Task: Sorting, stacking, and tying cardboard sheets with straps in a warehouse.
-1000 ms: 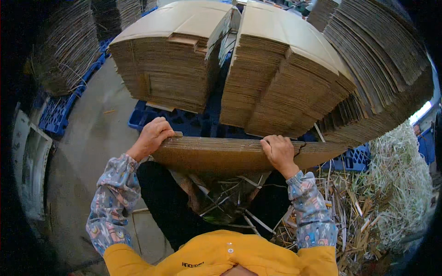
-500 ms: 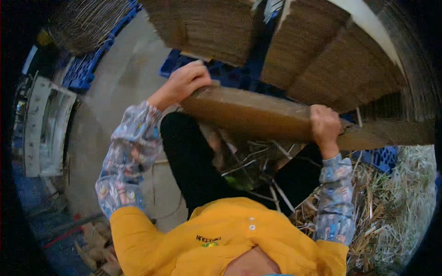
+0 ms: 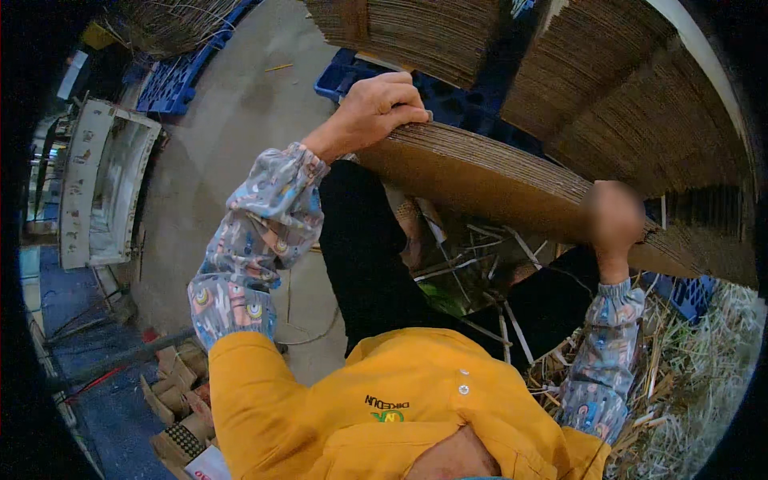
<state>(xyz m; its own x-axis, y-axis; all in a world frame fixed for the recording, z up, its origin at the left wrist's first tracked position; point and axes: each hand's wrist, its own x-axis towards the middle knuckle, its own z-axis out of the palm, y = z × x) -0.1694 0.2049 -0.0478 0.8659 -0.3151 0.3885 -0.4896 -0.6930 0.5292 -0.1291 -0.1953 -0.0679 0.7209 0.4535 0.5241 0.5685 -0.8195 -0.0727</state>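
Clearly the thick brown bundle of flattened corrugated cardboard sheets [image 3: 512, 188] spans between both hands, tilted so that its end at the left hand sits higher than its end at the right. The left hand [image 3: 376, 108] is curled over the bundle's upper corner, fingers closed over the top edge; the right hand [image 3: 614, 220] (blurred in this view) clasps the far end, seemingly wrapped around it. To carry this well, I judge both grips should press inward evenly so the sheets do not fan or slide apart. Beyond the hands stand tall stacks of the same brown cardboard [image 3: 640, 104] on blue plastic pallets [image 3: 348, 76]; below the bundle lie loose white strapping bands [image 3: 480, 264] and straw-like scrap [image 3: 696, 376].
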